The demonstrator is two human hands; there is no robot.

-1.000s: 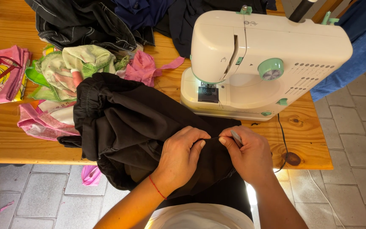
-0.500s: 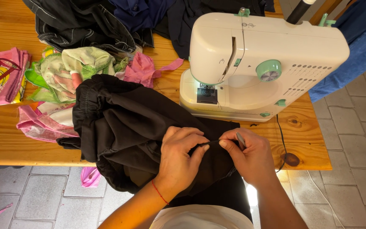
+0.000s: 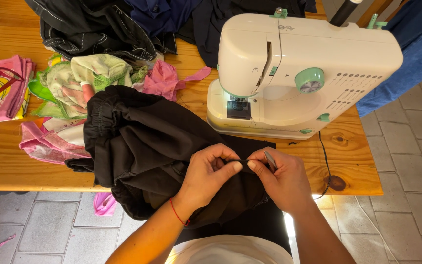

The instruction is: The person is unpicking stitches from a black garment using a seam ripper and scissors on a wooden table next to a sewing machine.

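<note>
A black garment (image 3: 142, 146) lies bunched over the front edge of the wooden table (image 3: 6, 161). My left hand (image 3: 208, 173) pinches a fold of this black cloth between thumb and fingers. My right hand (image 3: 282, 178) pinches the same fold right beside it and also holds a thin grey tool (image 3: 270, 159) against its fingers. The two thumbs almost touch. A cream sewing machine (image 3: 299, 68) with mint green knobs stands just behind the hands.
Pink and green patterned cloths (image 3: 79, 83) lie at the left, dark garments (image 3: 123, 24) at the back. A blue fabric (image 3: 406, 54) hangs at the right. A black cable (image 3: 324, 161) runs off the table's right edge. Below is a tiled floor (image 3: 40, 230).
My hands have shifted slightly on the fold and drawn a little closer together. The garment and the machine have stayed in place.
</note>
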